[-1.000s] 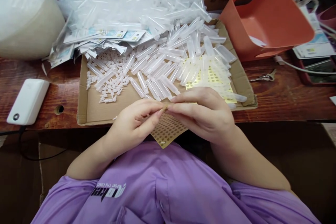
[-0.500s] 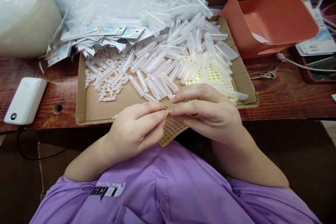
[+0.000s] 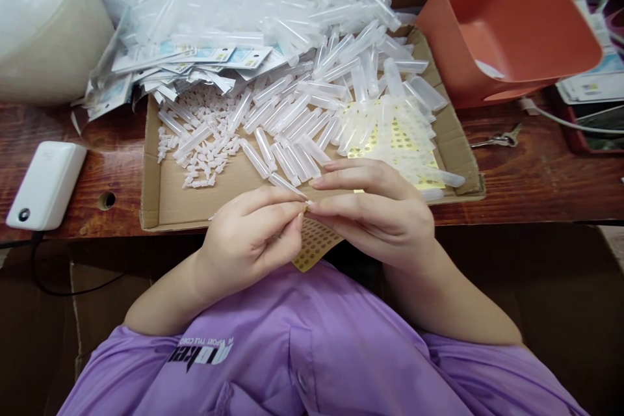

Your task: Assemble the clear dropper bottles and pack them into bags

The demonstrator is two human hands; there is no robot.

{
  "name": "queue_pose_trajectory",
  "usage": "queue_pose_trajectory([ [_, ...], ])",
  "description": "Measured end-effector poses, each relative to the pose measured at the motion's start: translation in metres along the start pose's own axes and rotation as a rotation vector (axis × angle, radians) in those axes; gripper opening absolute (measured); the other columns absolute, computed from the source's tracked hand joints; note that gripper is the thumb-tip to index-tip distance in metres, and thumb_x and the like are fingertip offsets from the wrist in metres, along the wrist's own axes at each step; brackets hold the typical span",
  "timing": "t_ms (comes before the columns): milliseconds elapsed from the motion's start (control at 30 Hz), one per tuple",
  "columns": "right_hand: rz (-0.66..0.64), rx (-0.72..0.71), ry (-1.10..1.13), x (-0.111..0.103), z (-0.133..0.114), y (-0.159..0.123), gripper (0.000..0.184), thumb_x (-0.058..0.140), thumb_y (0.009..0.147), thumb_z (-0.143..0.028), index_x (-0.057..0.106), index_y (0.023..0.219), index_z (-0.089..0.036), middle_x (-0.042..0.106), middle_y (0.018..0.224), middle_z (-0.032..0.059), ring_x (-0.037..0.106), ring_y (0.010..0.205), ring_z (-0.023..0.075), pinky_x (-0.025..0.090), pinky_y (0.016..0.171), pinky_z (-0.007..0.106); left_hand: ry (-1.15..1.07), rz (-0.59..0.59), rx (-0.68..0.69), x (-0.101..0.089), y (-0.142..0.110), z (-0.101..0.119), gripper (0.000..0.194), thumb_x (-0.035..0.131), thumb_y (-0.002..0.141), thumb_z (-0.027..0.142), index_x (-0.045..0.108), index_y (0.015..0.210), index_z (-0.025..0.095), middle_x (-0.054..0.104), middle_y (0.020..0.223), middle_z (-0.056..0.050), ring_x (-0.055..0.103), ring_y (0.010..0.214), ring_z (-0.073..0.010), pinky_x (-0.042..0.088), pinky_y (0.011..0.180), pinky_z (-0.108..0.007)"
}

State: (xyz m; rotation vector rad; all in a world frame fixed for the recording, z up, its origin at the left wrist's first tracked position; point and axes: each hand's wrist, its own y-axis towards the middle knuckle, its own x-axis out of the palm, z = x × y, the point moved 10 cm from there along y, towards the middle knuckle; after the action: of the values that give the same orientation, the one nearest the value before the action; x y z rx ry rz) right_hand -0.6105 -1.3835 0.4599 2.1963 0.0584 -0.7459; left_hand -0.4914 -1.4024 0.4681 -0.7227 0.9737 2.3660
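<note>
My left hand (image 3: 248,237) and my right hand (image 3: 375,211) meet fingertip to fingertip just below the front edge of a shallow cardboard tray (image 3: 166,198). Both are pinched on a yellow sheet of small round stickers (image 3: 314,248), which hangs beneath my fingers. In the tray lie several clear plastic tubes (image 3: 287,130), a scatter of small white caps (image 3: 205,149) and another yellow sticker sheet (image 3: 404,143) under some tubes.
A big heap of clear tubes and printed packets (image 3: 234,19) rises behind the tray. An orange plastic bin (image 3: 507,26) stands at the right, keys (image 3: 497,140) beside it. A white power bank (image 3: 46,185) lies on the wooden table at the left.
My fingertips have stayed together on the sticker sheet; the sheet has slid further under my hands, so less of it shows. The view has shifted slightly.
</note>
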Motion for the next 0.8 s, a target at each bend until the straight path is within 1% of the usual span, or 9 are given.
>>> queue_pose_trajectory([
  [100, 0.01, -0.011, 0.02, -0.0009, -0.0017, -0.0002, 0.019, 0.07, 0.084, -0.017, 0.069, 0.101, -0.025, 0.073, 0.108, 0.004, 0.067, 0.111, 0.0203, 0.057, 0.097, 0.037, -0.014, 0.017, 0.015, -0.0005, -0.0004, 0.0017, 0.011, 0.062, 0.084, 0.007, 0.071, 0.089, 0.008, 0.075, 0.091, -0.014, 0.072, 0.083, -0.0159, 0.058, 0.081, -0.022],
  [300, -0.016, 0.016, 0.041, 0.0029, -0.0014, -0.0003, 0.023, 0.071, 0.084, -0.017, 0.068, 0.104, -0.029, 0.073, 0.108, 0.0011, 0.068, 0.106, 0.0193, 0.058, 0.096, 0.038, 0.007, 0.041, 0.022, -0.0023, -0.0023, 0.0038, 0.011, 0.063, 0.084, 0.01, 0.071, 0.088, 0.015, 0.076, 0.091, -0.009, 0.072, 0.08, -0.0146, 0.059, 0.077, -0.022],
  [400, 0.047, 0.015, 0.027, -0.0007, -0.0032, -0.0003, 0.028, 0.072, 0.083, -0.019, 0.066, 0.108, -0.029, 0.071, 0.105, 0.0015, 0.068, 0.102, 0.0186, 0.059, 0.093, 0.036, 0.007, 0.056, -0.013, -0.0043, -0.002, 0.0013, 0.011, 0.062, 0.084, 0.011, 0.071, 0.088, 0.017, 0.076, 0.091, -0.007, 0.072, 0.079, -0.0137, 0.06, 0.076, -0.022],
  [467, 0.091, 0.012, 0.003, -0.0036, -0.0045, -0.0011, 0.029, 0.074, 0.082, -0.019, 0.066, 0.108, -0.028, 0.069, 0.101, 0.0023, 0.067, 0.1, 0.0184, 0.059, 0.09, 0.035, -0.017, 0.066, -0.04, -0.0049, -0.0014, -0.0013, 0.011, 0.062, 0.085, 0.011, 0.071, 0.088, 0.017, 0.076, 0.089, -0.007, 0.072, 0.078, -0.0132, 0.059, 0.075, -0.02],
  [567, 0.054, 0.006, -0.013, 0.0003, -0.0057, -0.0028, 0.026, 0.074, 0.081, -0.016, 0.066, 0.103, -0.026, 0.064, 0.102, 0.0038, 0.063, 0.103, 0.0185, 0.056, 0.093, 0.035, -0.046, 0.072, -0.044, -0.0045, -0.0004, -0.0021, 0.01, 0.062, 0.084, 0.009, 0.072, 0.085, 0.013, 0.075, 0.086, -0.009, 0.072, 0.077, -0.013, 0.059, 0.075, -0.019],
  [633, 0.032, 0.011, -0.013, 0.0025, -0.0052, -0.0043, 0.026, 0.074, 0.081, -0.015, 0.067, 0.104, -0.027, 0.063, 0.106, 0.0036, 0.061, 0.106, 0.0185, 0.054, 0.095, 0.035, -0.036, 0.076, -0.038, -0.0047, -0.0001, -0.0016, 0.01, 0.063, 0.083, 0.007, 0.072, 0.084, 0.011, 0.075, 0.085, -0.01, 0.072, 0.077, -0.0129, 0.058, 0.076, -0.018],
  [800, 0.041, 0.009, -0.016, 0.0029, -0.0058, -0.0068, 0.027, 0.073, 0.082, -0.017, 0.067, 0.105, -0.03, 0.063, 0.108, 0.0026, 0.06, 0.108, 0.019, 0.054, 0.096, 0.037, -0.004, 0.078, -0.064, -0.006, -0.0012, -0.002, 0.011, 0.063, 0.082, 0.008, 0.072, 0.084, 0.014, 0.076, 0.084, -0.007, 0.071, 0.076, -0.0121, 0.058, 0.074, -0.018],
])
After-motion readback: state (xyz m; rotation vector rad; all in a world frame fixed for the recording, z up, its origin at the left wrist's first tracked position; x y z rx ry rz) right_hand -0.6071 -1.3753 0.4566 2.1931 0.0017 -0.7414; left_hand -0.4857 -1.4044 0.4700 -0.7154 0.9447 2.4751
